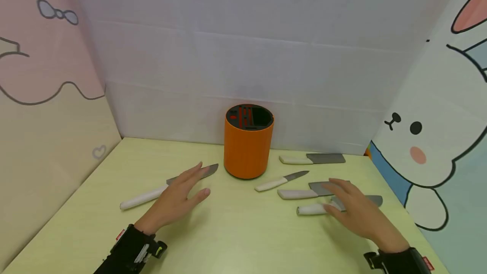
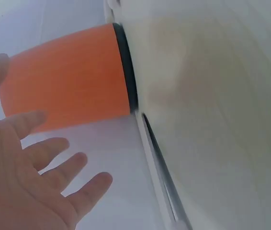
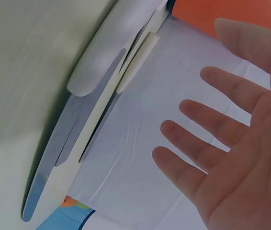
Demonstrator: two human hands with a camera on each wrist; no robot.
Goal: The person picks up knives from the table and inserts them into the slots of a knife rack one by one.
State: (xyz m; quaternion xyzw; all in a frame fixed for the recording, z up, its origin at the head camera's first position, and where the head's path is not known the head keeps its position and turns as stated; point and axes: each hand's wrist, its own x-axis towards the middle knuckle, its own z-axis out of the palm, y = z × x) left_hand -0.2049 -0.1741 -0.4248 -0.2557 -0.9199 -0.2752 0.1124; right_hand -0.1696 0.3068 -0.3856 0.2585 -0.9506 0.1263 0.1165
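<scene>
My left hand (image 1: 176,200) is held with fingers spread over a white-handled knife (image 1: 143,198), hiding part of its blade. In the left wrist view the palm shows bare, and that knife's blade (image 2: 162,163) lies flat on the table below. On the other side my right hand (image 1: 355,212), fingers extended and holding nothing, hovers over two white-handled knives. The nearer one (image 1: 310,209) has a long blade with a rounded tip; the other, a cleaver (image 1: 294,194), lies just behind it. The right hand partly covers both blades.
An orange round knife block (image 1: 247,151) with a black slotted top stands at the back middle. Right of it lie a small paring knife (image 1: 272,184) and a cleaver (image 1: 325,158) near the back edge. Cloth-like walls (image 1: 243,62) enclose the table (image 1: 243,231) behind and at both sides.
</scene>
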